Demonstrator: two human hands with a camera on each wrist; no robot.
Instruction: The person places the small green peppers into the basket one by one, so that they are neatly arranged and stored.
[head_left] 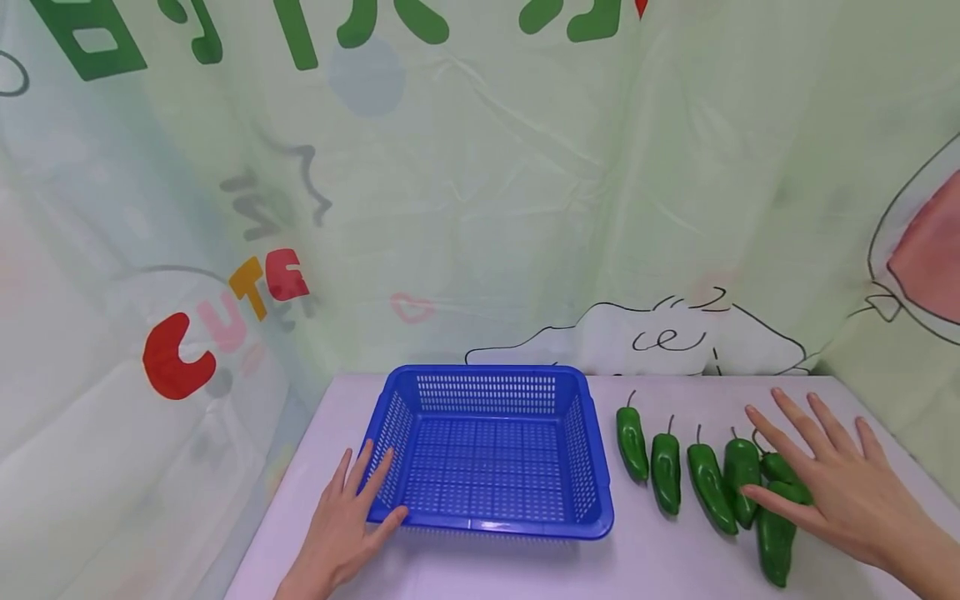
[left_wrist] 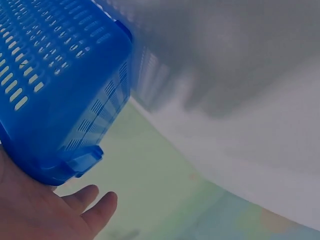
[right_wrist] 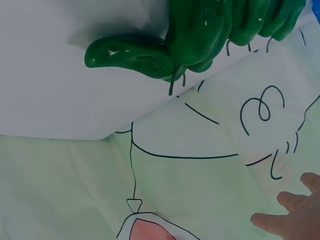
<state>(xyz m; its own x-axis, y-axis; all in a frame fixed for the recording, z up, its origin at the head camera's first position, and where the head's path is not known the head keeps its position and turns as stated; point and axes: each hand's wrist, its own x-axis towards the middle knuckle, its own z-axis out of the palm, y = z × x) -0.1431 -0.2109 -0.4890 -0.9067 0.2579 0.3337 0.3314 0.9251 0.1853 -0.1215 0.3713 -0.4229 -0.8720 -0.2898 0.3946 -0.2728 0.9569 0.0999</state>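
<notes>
A blue plastic basket [head_left: 487, 527] with slotted walls stands on the table, with nothing inside it. My left hand [head_left: 343, 525] is at its front left corner, fingers spread and straight; in the left wrist view the hand [left_wrist: 45, 210] lies close against the basket's rim [left_wrist: 55, 170]. Whether it touches the rim I cannot tell. On the right, my right hand [head_left: 847, 483] hovers with spread fingers over several green peppers [head_left: 708, 487], partly hiding the rightmost ones. The right wrist view shows the peppers [right_wrist: 200, 30] bunched together and the fingertips [right_wrist: 287, 200] apart from them.
The table [head_left: 637, 567] has a pale cover. Behind it and at both sides hangs a light green printed curtain [head_left: 480, 208] with drawings and letters. The row of peppers begins just right of the basket.
</notes>
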